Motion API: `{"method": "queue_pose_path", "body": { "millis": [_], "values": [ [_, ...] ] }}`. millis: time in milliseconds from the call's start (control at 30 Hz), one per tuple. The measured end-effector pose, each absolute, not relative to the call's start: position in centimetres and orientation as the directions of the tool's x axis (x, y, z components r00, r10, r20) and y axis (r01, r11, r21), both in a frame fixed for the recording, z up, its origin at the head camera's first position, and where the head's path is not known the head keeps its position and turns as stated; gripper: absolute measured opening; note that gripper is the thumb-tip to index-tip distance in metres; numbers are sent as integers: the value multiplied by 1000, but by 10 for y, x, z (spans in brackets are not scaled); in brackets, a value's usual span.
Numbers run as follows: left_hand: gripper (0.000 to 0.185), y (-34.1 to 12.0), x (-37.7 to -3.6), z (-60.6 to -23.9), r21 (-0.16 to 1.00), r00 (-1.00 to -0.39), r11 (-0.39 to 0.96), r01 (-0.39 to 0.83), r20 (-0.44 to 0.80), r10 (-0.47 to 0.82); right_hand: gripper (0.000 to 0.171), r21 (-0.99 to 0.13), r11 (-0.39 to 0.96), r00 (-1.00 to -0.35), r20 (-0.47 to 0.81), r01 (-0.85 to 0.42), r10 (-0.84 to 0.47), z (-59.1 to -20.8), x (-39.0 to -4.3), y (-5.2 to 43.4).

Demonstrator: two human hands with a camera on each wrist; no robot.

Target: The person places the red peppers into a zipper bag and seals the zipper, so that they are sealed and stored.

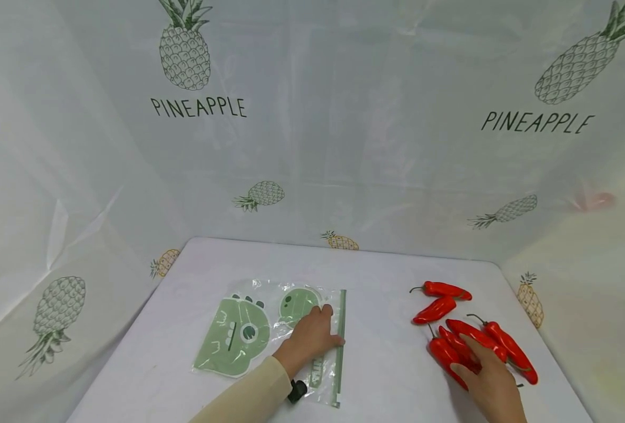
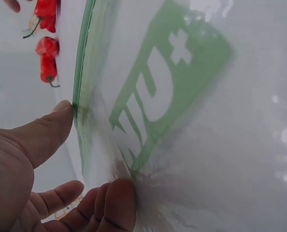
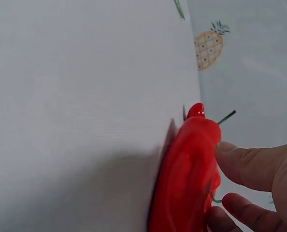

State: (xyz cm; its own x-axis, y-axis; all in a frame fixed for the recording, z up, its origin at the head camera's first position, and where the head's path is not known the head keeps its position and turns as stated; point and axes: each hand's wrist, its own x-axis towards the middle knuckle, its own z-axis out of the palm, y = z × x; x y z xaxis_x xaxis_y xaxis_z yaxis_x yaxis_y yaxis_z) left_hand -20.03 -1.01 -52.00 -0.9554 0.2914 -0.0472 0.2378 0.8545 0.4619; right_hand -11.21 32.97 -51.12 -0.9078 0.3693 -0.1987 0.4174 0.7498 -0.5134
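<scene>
Table [image 1: 386, 376] draped in white cloth, pineapple-print curtain [image 1: 344, 147] behind. Clear bag [image 1: 270, 335] with green cartoon print lies flat mid-table, zip edge running front to back; left hand [image 1: 312, 338] pinches that edge. Right hand [image 1: 489, 376] grasps one pepper [image 1: 447, 355] in the red pile [image 1: 471, 335].

1. Clear zip bag [image 1: 270, 329], printed with green dinosaur figures, lies flat left of the peppers, its green zip strip facing them.
2. Red chili peppers [image 1: 465, 338], glossy with thin stems, lie clustered right of the bag.
</scene>
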Motion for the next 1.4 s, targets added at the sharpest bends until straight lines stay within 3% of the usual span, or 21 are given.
{"method": "queue_pose_path", "body": {
  "millis": [633, 1100, 1400],
  "values": [
    [77, -1, -203, -526, 457, -969, 869, 189, -60, 242, 100, -569, 704, -906, -267, 424, 330, -529, -129, 320],
    [31, -11, -215, -528, 543, -963, 829, 132, -127, 237, 107, -620, 655, -902, -305, 431, 306, -525, -143, 317],
    [17, -19, -216, -537, 620, -967, 762, 188, -19, 254, 113, -626, 650, -903, -304, 430, 304, -525, -146, 316]
  ]
}}
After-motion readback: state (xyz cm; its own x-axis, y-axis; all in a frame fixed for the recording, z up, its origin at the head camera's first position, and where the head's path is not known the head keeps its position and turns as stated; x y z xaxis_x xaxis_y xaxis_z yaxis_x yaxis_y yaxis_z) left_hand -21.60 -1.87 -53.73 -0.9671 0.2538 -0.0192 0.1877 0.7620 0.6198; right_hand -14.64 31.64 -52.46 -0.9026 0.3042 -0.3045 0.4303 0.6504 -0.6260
